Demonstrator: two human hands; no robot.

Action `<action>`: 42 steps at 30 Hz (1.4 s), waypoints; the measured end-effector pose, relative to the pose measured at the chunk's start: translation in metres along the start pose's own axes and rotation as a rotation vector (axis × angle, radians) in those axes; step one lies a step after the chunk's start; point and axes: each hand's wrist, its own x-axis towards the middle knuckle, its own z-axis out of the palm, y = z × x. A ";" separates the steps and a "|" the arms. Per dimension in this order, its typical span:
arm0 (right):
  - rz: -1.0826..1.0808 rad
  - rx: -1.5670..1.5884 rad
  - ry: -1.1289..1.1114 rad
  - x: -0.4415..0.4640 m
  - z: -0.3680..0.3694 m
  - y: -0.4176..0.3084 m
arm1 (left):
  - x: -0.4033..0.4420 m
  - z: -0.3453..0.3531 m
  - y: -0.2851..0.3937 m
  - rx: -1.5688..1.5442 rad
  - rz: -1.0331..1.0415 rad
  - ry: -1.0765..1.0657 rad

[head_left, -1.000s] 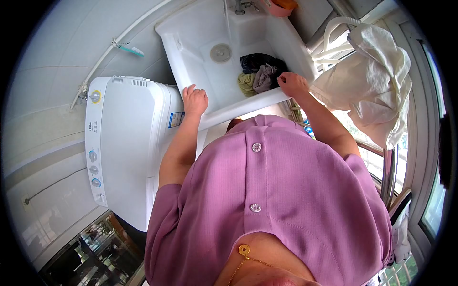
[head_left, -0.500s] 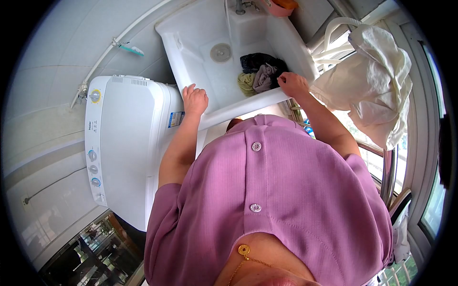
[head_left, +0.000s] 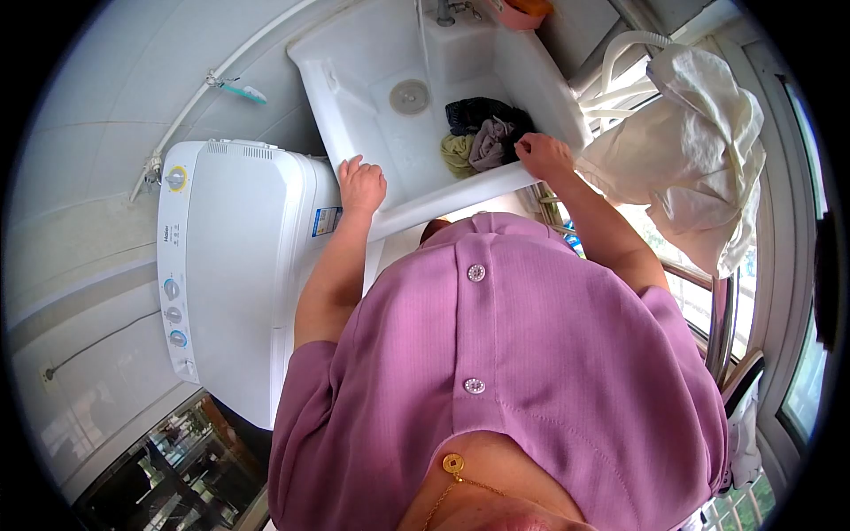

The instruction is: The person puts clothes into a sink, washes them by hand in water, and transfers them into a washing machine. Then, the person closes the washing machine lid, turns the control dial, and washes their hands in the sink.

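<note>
Left hand (head_left: 362, 187) and right hand (head_left: 544, 157) at a white sink (head_left: 447, 196).
Left fingers slightly parted, resting over the sink's left rim; right fingers curled at the near rim, beside the dark end of a bundle of cloth (head_left: 488, 145), though whether they pinch any cannot be told. Bundle: black, lilac-grey and yellow-green, in the basin's near right corner. Beyond: drain (head_left: 409, 97), tap (head_left: 444, 14); washing machine (head_left: 243, 283) to the left.

Home laundry corner: washing machine (head_left: 235, 283) with dials stands beside white sink (head_left: 443, 203); tap (head_left: 445, 13) runs, bundled laundry (head_left: 489, 146) lies in the basin; tiled wall (head_left: 97, 159), window (head_left: 801, 354).
</note>
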 end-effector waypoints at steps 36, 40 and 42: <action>0.010 -0.033 -0.010 0.000 -0.001 -0.002 | 0.000 0.000 -0.001 -0.019 -0.004 0.004; 0.018 -0.040 -0.018 0.000 -0.001 -0.003 | 0.000 0.002 -0.001 -0.020 -0.001 0.017; 0.020 -0.041 -0.018 -0.001 -0.002 -0.003 | 0.000 0.002 -0.001 -0.019 -0.001 0.019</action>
